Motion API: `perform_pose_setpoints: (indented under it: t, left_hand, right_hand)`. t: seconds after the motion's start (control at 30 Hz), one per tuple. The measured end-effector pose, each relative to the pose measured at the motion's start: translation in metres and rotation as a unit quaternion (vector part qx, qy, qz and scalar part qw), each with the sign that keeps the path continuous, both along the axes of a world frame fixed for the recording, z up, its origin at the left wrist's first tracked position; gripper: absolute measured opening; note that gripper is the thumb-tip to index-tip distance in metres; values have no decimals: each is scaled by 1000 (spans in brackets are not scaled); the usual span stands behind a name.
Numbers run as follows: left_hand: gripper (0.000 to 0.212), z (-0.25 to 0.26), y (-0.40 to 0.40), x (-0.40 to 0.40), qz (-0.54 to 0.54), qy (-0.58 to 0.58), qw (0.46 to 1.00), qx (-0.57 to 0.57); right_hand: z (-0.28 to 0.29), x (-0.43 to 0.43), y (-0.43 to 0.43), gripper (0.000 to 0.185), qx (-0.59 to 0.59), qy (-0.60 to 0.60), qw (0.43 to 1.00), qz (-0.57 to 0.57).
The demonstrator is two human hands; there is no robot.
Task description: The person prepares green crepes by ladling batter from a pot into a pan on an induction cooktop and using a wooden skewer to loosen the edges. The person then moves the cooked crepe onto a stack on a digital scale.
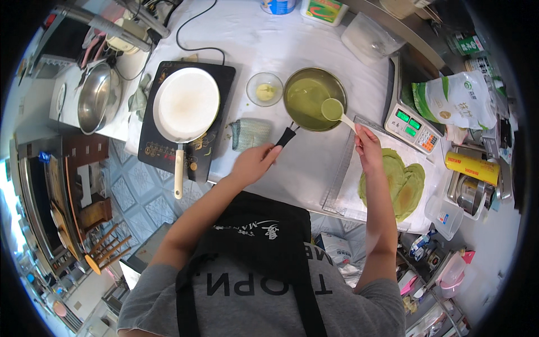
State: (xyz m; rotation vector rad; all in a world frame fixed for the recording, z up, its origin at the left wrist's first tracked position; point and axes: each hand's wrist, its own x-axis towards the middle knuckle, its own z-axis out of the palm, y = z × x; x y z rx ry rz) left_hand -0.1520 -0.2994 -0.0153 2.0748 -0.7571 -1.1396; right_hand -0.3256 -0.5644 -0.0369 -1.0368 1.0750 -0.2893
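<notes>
My left hand [257, 162] grips the black handle of a steel saucepan [290, 120] that holds green batter [305, 94]. My right hand [367, 145] holds a pale green ladle [332, 109] by its handle, its round bowl full of batter over the pan's right part. To the left, a frying pan with a white inside [186, 105] and a cream handle rests on a black induction cooktop [156, 145]; no batter shows in it. Between the pans stand a glass bowl [264, 89] with a yellowish lump and a folded cloth [251, 135]. Green crepes [404, 185] lie on white paper at the right.
A wire rack [339, 181] lies under the paper. Beyond it stand a digital scale [410, 126], a white and green bag [459, 101] and a yellow roll box [472, 168]. A clear plastic container [370, 40] is at the back, a steel bowl [99, 99] at the far left.
</notes>
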Motion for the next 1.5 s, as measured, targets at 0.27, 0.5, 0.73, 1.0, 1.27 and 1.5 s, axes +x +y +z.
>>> perform_pose_setpoints:
  t: [0.27, 0.5, 0.73, 1.0, 1.27, 1.5]
  left_hand:
    - [39, 7, 192, 61, 197, -425, 872, 144]
    - [30, -2, 187, 88, 394, 326, 859, -22]
    - [30, -13, 189, 83, 414, 449, 792, -10]
    - [37, -1, 199, 72, 368, 471, 802, 8]
    - [45, 22, 189, 50, 313, 473, 823, 19]
    - [42, 7, 179, 37, 359, 381, 850, 50]
  right_hand:
    - [-2, 4, 8, 14, 5, -31, 999, -24]
    - [-2, 5, 8, 13, 2, -37, 999, -31]
    - [-9, 8, 9, 14, 41, -34, 997, -51]
    - [-23, 4, 10, 14, 39, -61, 993, -94]
    - [-26, 4, 6, 13, 52, -90, 993, -48]
    - [-25, 2, -1, 14, 59, -92, 994, -32]
